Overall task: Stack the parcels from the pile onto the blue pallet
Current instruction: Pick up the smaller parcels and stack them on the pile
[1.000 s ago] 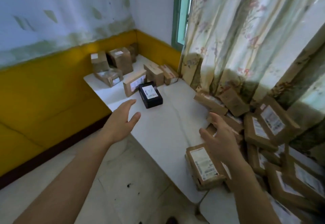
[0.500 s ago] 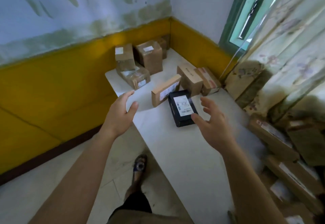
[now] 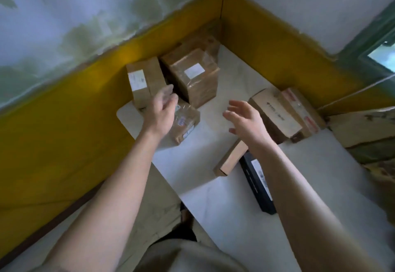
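Head view, L to R. Yellow-banded wall [image 3: 70,122] at far left, white slab [image 3: 213,186] running into the corner. Upright brown parcel [image 3: 145,79] w/ white label stands at slab's left end; left hand [image 3: 159,112] reaches in front of it, fingers loosely spread, holding nothing, hovering over a small film-wrapped parcel [image 3: 184,122] — contact not clear, fingertips blurred, prob. just short of touching. Big taped box [image 3: 194,75] sits behind, close to both. Centre: right hand [image 3: 245,120] open too, palm turned inward, empty, above bare slab. Below its wrist a slim tan carton [image 3: 232,160] lies beside a black box [image 3: 258,184], partly hidden by forearm. Further R: two parcels [image 3: 286,113] leaning together near the wall. No blue pallet in frame. Risks: the upright parcel is near the slab edge, so a knock from the left wrist could tip it to the floor; glossy film wrap may slip in a one-handed grab; right forearm could sweep the slim carton.
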